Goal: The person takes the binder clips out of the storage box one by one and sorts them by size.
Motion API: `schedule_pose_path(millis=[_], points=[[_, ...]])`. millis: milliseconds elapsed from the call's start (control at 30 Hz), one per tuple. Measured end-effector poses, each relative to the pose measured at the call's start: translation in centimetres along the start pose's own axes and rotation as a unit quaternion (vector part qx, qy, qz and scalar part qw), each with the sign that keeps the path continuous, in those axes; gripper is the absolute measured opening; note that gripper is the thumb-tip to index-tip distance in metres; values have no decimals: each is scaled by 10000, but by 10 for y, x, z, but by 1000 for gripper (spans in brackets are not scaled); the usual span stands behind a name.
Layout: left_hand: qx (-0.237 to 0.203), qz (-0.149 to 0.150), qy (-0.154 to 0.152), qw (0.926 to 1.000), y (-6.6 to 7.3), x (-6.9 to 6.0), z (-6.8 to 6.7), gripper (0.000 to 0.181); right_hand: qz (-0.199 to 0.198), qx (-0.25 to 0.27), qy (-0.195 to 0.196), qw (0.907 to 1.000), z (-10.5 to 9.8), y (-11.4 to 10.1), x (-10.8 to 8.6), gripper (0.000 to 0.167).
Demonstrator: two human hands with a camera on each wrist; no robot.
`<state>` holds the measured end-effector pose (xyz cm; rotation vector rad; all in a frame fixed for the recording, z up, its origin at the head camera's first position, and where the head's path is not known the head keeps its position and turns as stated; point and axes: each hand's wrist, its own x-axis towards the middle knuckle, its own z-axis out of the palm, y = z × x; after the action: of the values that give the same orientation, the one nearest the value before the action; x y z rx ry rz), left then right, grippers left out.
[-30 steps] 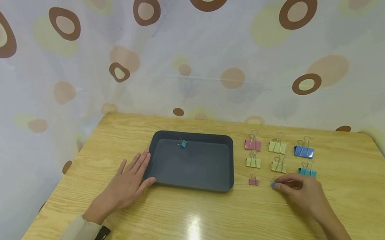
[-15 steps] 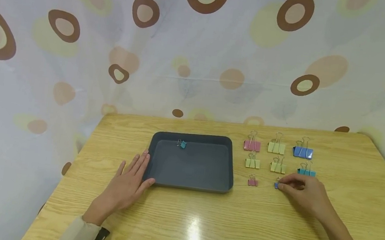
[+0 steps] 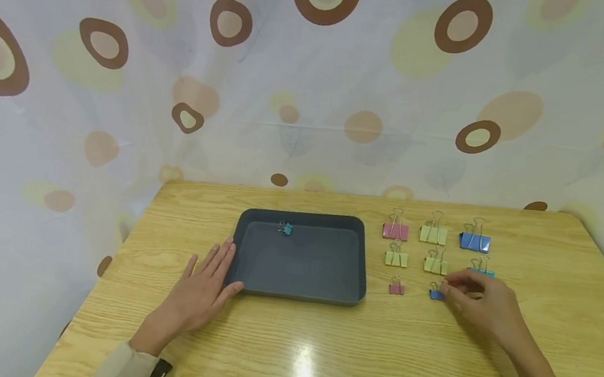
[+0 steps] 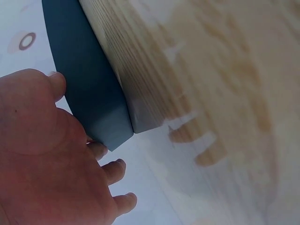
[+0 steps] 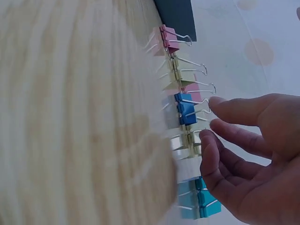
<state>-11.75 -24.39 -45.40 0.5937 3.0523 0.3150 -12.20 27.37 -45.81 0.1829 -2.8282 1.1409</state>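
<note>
My left hand (image 3: 195, 294) lies with straight fingers at the left edge of a dark grey tray (image 3: 295, 295), its thumb by the front left corner. In the left wrist view the fingers and thumb are around the tray's corner (image 4: 93, 93). A small teal binder clip (image 3: 287, 229) lies inside the tray near its back wall. My right hand (image 3: 485, 302) is just right of a small blue binder clip (image 3: 436, 295), which stands on the table. In the right wrist view, thumb and forefinger are spread apart beside the wire handles of this blue clip (image 5: 186, 108); contact is hard to tell.
Left of the blue clip stands a small pink clip (image 3: 396, 289). Behind are yellow clips (image 3: 396, 259) and a teal clip (image 3: 485, 273), partly hidden by the right hand. Larger pink (image 3: 395, 231), yellow (image 3: 433, 235) and blue clips (image 3: 475, 242) form the back row. A patterned curtain (image 3: 306, 151) hangs behind the wooden table.
The small blue clip has shifted slightly right with my right fingers, then the fingers have drawn a little off it, so more of it shows. My left hand stays put.
</note>
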Motion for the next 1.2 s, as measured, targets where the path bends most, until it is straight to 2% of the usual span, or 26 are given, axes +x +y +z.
schedule_pose_path(millis=[167, 300, 433, 633, 933, 1200], points=[[10, 0, -20, 10000, -1, 0, 1, 76, -537, 268, 374, 9975, 2, -9, 0, 21], [31, 9, -9, 10000, -2, -1, 1, 76, -750, 698, 305, 9943, 7, -23, 1, 20], [32, 16, 8, 10000, -2, -1, 1, 76, -775, 1068, 97, 9912, 15, -39, 4, 23], [35, 16, 2, 10000, -1, 0, 2, 76, -962, 1412, 147, 9852, 31, -63, 11, 25], [18, -4, -8, 10000, -1, -1, 3, 76, -996, 2042, -75, 9738, 54, -92, 27, 33], [-7, 18, -18, 10000, -2, 0, 2, 76, -1018, 2038, -124, 9736, 78, -114, 39, 38]])
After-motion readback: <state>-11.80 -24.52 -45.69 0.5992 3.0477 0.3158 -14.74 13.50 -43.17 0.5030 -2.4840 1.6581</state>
